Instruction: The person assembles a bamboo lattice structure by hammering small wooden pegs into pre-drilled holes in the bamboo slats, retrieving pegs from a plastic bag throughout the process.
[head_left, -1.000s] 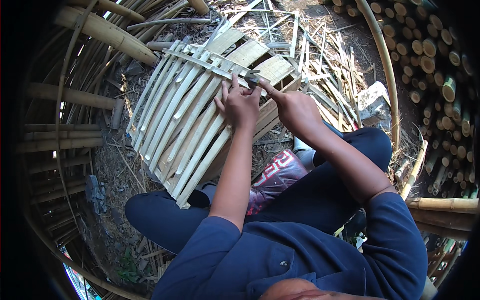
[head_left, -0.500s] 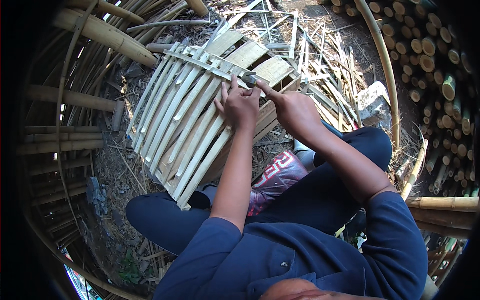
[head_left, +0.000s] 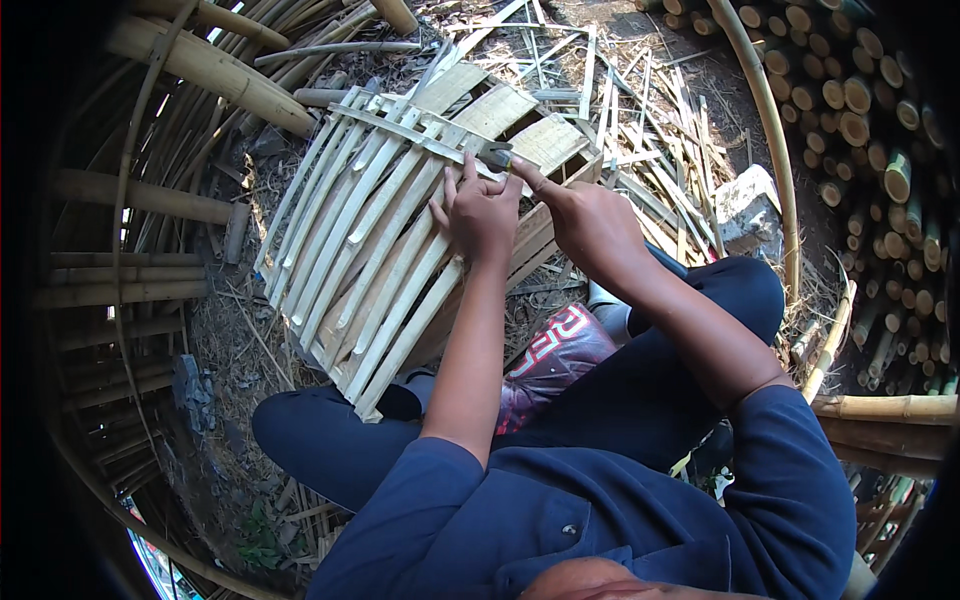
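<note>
A curved frame of pale slats rests tilted in front of my crossed legs. My left hand lies at the near end of its crosswise slat, with fingers spread around the strip and the thumb toward the right hand. My right hand is closed around a small hammer, index finger stretched forward. Only the dark metal hammer head shows, just beyond the left thumb; its handle is hidden. Wider flat boards form the frame's far right side. Whether a nail sits between the left fingers cannot be seen.
Loose bamboo strips litter the ground beyond the frame. Stacked bamboo poles show their cut ends at the right, near a pale stone block. Thick bamboo poles and a bamboo lattice stand at the left.
The hammer head has shifted slightly to the left and tilted a little. Both hands and the slatted frame stay in nearly the same place.
</note>
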